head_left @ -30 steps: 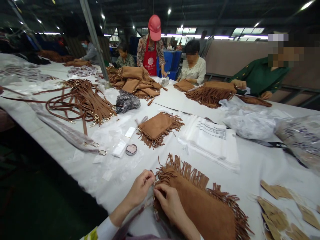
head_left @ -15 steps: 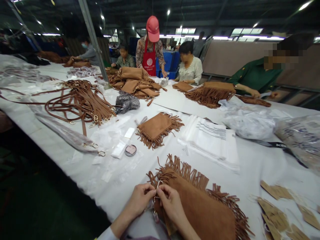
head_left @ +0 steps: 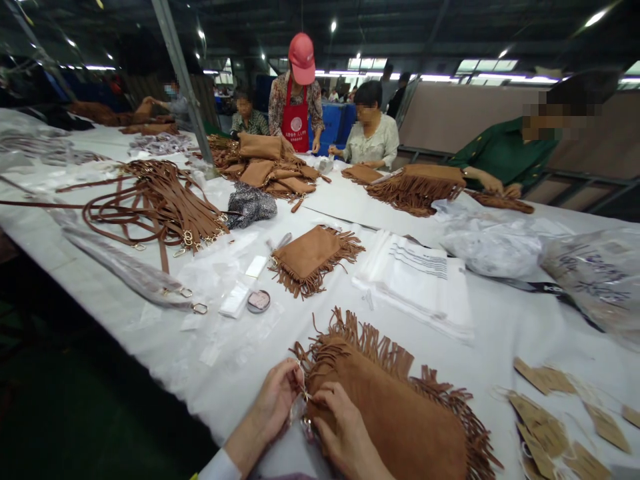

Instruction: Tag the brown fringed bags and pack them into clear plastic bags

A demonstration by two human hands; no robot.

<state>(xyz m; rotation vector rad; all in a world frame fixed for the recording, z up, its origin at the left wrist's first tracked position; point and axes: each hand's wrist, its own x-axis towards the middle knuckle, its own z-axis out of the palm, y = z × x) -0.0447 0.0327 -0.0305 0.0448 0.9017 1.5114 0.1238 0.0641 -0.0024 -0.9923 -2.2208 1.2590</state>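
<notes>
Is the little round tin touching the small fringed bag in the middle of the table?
Apart. The head view shows bare white table between the round tin and the small fringed bag.

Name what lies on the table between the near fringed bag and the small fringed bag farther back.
Head view: only bare white table cloth separates near fringed bag from small fringed bag.

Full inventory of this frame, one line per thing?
fringed bag: 1, tan, near edge, under both hands
second fringed bag: 1, tan, mid-table
bag piles: several, tan, far end by co-workers
straps: bundle, brown, left
white sheets: stack, right of centre
paper tags: many, tan, near right
round tin: 1, pinkish
table: white cover
left hand: pinching at bag corner
right hand: on bag corner
</notes>
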